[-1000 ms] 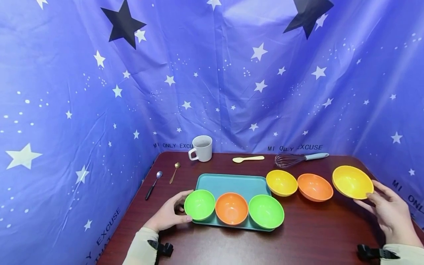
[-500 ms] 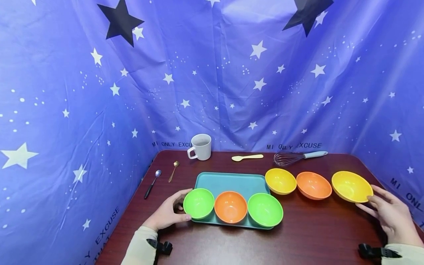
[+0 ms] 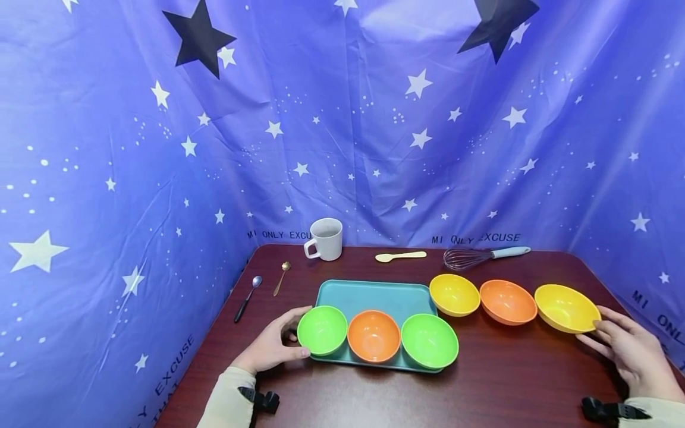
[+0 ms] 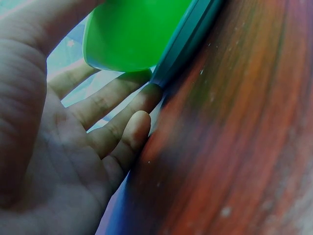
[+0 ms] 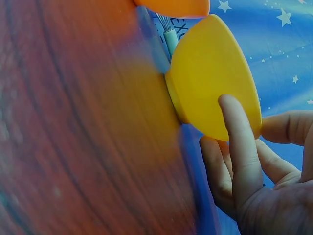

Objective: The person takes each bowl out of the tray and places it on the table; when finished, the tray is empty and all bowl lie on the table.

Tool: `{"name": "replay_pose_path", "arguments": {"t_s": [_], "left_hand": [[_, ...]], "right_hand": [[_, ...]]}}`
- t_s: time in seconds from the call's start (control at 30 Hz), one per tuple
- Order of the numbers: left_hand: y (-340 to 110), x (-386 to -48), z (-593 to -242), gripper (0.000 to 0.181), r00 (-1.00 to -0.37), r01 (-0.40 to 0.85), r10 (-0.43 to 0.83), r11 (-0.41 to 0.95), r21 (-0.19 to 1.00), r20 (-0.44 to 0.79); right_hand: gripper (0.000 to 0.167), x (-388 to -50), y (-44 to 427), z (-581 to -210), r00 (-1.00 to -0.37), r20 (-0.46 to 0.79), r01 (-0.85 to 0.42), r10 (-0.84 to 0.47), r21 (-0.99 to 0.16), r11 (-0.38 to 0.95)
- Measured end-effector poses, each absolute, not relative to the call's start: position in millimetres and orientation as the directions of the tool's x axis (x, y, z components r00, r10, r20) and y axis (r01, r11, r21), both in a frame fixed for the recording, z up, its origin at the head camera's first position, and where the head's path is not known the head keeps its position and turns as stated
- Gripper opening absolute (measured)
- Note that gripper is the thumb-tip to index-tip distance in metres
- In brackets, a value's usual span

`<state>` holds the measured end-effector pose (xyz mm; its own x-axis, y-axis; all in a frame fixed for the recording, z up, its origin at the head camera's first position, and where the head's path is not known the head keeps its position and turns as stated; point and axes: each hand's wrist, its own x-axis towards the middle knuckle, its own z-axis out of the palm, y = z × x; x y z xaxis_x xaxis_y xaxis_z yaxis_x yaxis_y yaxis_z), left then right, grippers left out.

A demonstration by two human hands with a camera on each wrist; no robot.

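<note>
My left hand [image 3: 275, 342] holds a green bowl [image 3: 323, 330] at its left side, thumb in front and fingers behind. That bowl stands on the left end of a teal tray [image 3: 374, 291]; in the left wrist view, fingertips reach the green bowl [image 4: 137, 34] and tray edge [image 4: 183, 44]. An orange bowl [image 3: 374, 336] and a second green bowl [image 3: 430, 341] continue the row on the tray. At the right, my right hand [image 3: 634, 353] grips the right side of a yellow bowl [image 3: 567, 308]. In the right wrist view, the yellow bowl's base [image 5: 176, 100] meets the table.
Left of the yellow bowl are another orange bowl [image 3: 508, 302] and a smaller yellow bowl [image 3: 455, 295]. Behind lie a whisk [image 3: 484, 256], a cream spoon [image 3: 400, 257] and a white mug [image 3: 326, 239]. A gold spoon [image 3: 282, 278] and a black-handled spoon [image 3: 248, 299] lie left.
My right hand has lowered the yellow bowl to the table beside the orange bowl, where it was held higher and tilted before. My left hand keeps its place at the green bowl.
</note>
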<state>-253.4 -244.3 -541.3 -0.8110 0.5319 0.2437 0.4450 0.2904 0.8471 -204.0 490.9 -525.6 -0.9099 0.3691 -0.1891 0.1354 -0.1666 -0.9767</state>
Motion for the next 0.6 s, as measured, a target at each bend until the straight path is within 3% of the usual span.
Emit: {"name": "replay_pose_path", "arguments": {"t_s": [0.33, 0.6], "left_hand": [[-244.4, -251.4, -538.2, 0.086, -0.837, 0.389, 0.515, 0.320, 0.864, 0.186], [-244.9, -250.8, -537.3, 0.085, -0.823, 0.433, 0.522, 0.322, 0.842, 0.224]], "right_hand": [[0.067, -208.0, 491.2, -525.5, -0.882, -0.194, 0.189, 0.429, -0.980, -0.055], [0.067, -205.7, 485.3, -517.9, -0.844, -0.284, 0.315, 0.454, -0.949, -0.006]]}}
